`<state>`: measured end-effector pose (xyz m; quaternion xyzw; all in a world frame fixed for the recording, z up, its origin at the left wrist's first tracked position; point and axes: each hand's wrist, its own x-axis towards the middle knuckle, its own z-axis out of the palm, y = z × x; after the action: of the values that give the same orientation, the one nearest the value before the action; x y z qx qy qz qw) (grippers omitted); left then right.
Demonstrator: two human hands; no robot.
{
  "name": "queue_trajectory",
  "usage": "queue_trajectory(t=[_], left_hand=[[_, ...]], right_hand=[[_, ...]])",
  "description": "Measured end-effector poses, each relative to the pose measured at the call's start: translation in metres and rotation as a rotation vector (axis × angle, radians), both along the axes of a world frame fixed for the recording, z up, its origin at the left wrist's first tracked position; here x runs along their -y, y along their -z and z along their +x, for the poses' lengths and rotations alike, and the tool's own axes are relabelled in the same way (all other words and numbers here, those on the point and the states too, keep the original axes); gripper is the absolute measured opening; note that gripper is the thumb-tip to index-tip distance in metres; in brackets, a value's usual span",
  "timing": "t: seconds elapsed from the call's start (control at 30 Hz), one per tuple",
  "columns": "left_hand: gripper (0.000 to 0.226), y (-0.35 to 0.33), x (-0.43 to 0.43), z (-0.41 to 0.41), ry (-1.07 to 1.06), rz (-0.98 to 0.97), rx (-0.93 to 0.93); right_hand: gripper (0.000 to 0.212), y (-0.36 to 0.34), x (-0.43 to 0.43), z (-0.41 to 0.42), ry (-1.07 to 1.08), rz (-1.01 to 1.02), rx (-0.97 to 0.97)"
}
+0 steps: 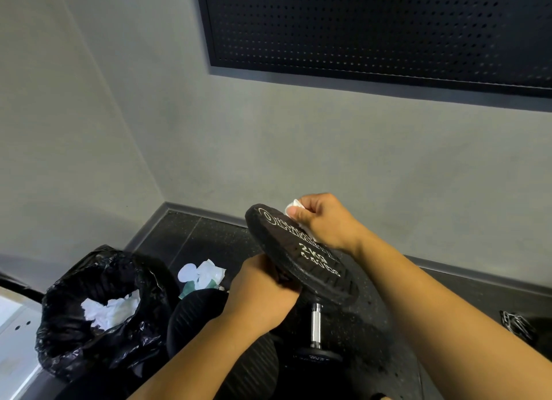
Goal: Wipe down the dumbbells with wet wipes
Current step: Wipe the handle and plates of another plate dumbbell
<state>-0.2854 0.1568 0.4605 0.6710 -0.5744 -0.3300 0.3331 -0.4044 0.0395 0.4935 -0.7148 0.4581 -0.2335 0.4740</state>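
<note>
A black weight plate (301,260) marked 2 KG in white is held tilted in front of me. My left hand (263,292) grips its near lower edge from beneath. My right hand (322,220) pinches a crumpled white wet wipe (294,205) against the plate's far upper face. Below the plate a dumbbell with a chrome handle (315,325) and black ends lies on the floor. A pack of wet wipes (201,275) lies on the floor to the left.
A black bin bag (89,310) holding used white wipes stands at the lower left. Dark speckled rubber flooring meets grey walls in a corner. A black perforated panel (373,26) hangs on the wall. A metal chain (516,325) lies at the far right.
</note>
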Motion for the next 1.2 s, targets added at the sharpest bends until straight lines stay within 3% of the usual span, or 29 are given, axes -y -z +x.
queue_trajectory(t=[0.13, 0.27, 0.4, 0.67, 0.77, 1.07, 1.2], left_hand=[[0.034, 0.002, 0.002, 0.0, -0.063, -0.003, 0.09], [0.021, 0.007, 0.002, 0.004, -0.149, -0.03, -0.038], [0.026, 0.008, 0.004, 0.009, -0.185, -0.034, -0.035], [0.025, -0.002, 0.012, 0.01, -0.268, -0.065, 0.048], [0.021, -0.006, 0.014, 0.009, -0.246, -0.066, 0.033], [0.031, -0.021, 0.005, 0.002, -0.219, -0.049, -0.117], [0.035, -0.026, 0.003, -0.001, -0.217, -0.094, -0.189]], right_hand=[[0.035, 0.004, -0.002, -0.013, 0.003, 0.057, -0.016], [0.033, 0.007, -0.007, -0.027, 0.021, 0.087, -0.027], [0.03, -0.001, -0.018, -0.038, -0.007, 0.07, 0.003], [0.022, -0.062, -0.066, -0.025, -0.198, -0.081, 0.292], [0.021, -0.062, -0.07, -0.016, -0.24, -0.128, 0.224], [0.027, -0.014, -0.017, -0.032, -0.022, -0.079, 0.037], [0.023, -0.006, -0.01, -0.036, 0.038, -0.043, 0.045]])
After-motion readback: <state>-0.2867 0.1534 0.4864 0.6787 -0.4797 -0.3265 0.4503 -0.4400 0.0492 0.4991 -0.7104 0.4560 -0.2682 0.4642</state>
